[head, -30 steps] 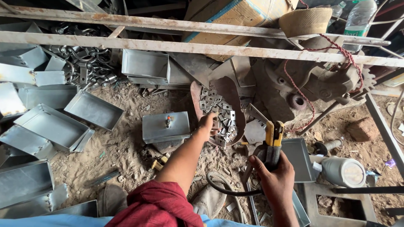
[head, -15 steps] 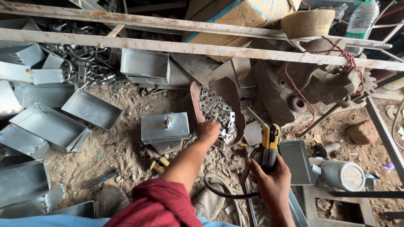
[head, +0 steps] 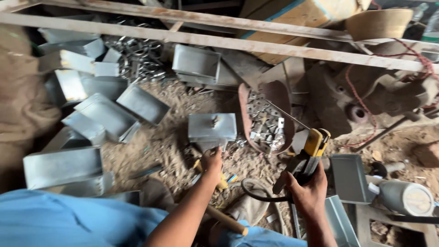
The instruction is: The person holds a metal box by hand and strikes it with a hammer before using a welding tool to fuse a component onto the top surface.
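My right hand [head: 307,192] grips a yellow and black welding electrode holder [head: 307,153] with a thin rod pointing up-left and a black cable looping below. My left hand [head: 211,161] reaches down to the near edge of a small galvanised metal box [head: 212,126] that stands on the dirt floor; whether the fingers grip it is hidden. A rusty pan [head: 263,120] with several small metal pieces lies just right of the box. A wooden-handled tool [head: 226,219] lies under my left forearm.
Several sheet-metal trays [head: 107,116] lie scattered at the left, more trays [head: 195,64] at the back. Rusty angle bars [head: 256,43] cross the top. A rusty machine [head: 370,98] with red cord sits right, a grey tray [head: 347,178] and a white cylinder [head: 407,196] near my right hand.
My left hand has pulled back from the pan of small parts to the near edge of the metal box. The view has shifted left and closer. My right hand keeps the holder.
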